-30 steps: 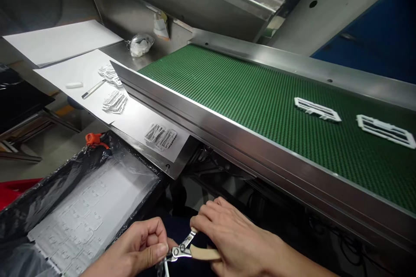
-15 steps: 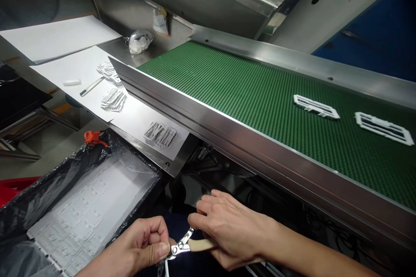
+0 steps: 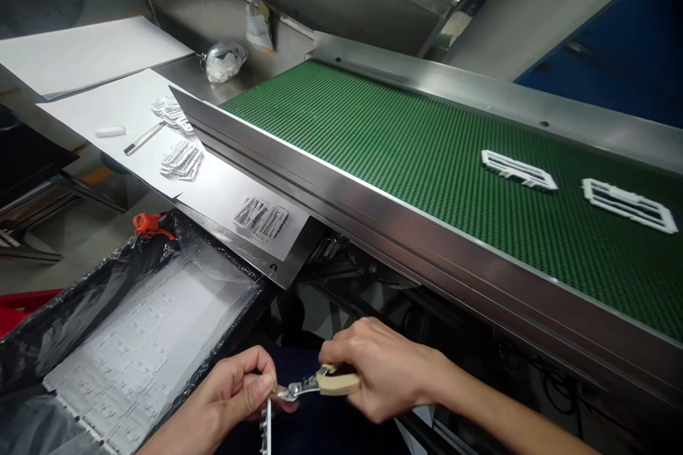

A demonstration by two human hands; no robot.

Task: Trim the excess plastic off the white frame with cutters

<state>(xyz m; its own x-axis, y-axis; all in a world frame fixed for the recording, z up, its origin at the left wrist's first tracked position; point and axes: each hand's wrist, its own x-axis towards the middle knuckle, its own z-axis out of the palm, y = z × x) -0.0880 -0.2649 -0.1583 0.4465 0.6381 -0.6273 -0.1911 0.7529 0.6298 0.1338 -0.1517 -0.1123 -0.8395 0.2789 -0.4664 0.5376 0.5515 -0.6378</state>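
Trimming goes best with the white plastic part (image 3: 265, 425) pinched firmly in the left hand (image 3: 235, 394), low in front of the conveyor belt (image 3: 405, 156), while the right hand (image 3: 381, 377), fingers closed round the cutters (image 3: 320, 384), keeps their tips flush against it.

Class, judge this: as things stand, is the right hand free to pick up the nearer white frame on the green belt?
Probably not: the right hand grips cutters, and the white frame lies beyond the steel rail.
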